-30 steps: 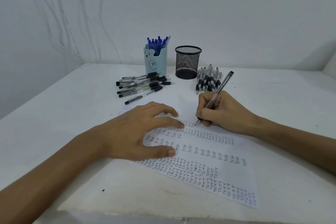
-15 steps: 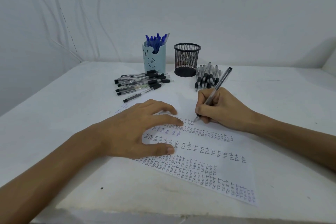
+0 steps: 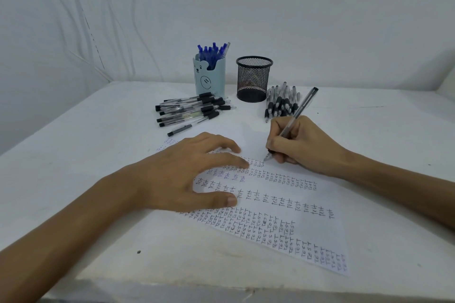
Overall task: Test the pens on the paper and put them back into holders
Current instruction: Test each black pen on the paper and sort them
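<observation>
Testing step: my right hand (image 3: 302, 145) pinches a grey pen (image 3: 299, 110), tip on the paper (image 3: 307, 229); left hand (image 3: 177, 174) lies flat, fingers (image 3: 226, 158) spread. Next, probably, into the mesh holder (image 3: 253, 79).

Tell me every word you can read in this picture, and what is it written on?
"TEST": handwritten again and again in rows across the paper; some rows are partly hidden under the left hand.
blue holder: only a drawn bear face, no words.
black mesh holder: no text.
loose pens and the pen in the right hand: any print is too small to read.
</observation>
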`<state>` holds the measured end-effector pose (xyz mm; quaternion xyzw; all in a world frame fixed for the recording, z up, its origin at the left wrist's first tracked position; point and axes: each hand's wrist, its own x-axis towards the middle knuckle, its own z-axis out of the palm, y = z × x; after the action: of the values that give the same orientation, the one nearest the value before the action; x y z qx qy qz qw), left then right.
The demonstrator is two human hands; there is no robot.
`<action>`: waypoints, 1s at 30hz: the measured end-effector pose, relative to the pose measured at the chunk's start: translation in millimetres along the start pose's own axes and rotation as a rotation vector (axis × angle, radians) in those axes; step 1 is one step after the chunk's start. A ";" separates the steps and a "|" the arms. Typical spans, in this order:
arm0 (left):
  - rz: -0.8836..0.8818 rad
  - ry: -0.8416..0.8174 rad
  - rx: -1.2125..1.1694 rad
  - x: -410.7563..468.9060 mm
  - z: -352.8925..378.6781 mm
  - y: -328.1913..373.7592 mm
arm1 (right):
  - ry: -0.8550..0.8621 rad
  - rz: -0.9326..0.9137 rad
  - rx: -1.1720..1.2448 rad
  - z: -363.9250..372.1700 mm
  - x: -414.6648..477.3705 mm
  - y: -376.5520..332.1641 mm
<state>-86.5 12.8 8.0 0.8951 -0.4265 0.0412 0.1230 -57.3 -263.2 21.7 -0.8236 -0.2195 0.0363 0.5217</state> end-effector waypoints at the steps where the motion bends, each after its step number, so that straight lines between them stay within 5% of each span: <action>1: 0.001 0.000 -0.002 -0.2 -0.1 0.2 | -0.006 -0.001 0.008 -0.2 0.0 0.1; 30: 0.000 0.005 -0.006 -0.2 0.8 -0.2 | 0.025 -0.009 -0.023 -0.6 0.1 2.3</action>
<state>-86.5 12.9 7.2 0.8947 -0.4261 0.0420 0.1267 -56.3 -264.5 20.0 -0.8291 -0.2168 0.0211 0.5149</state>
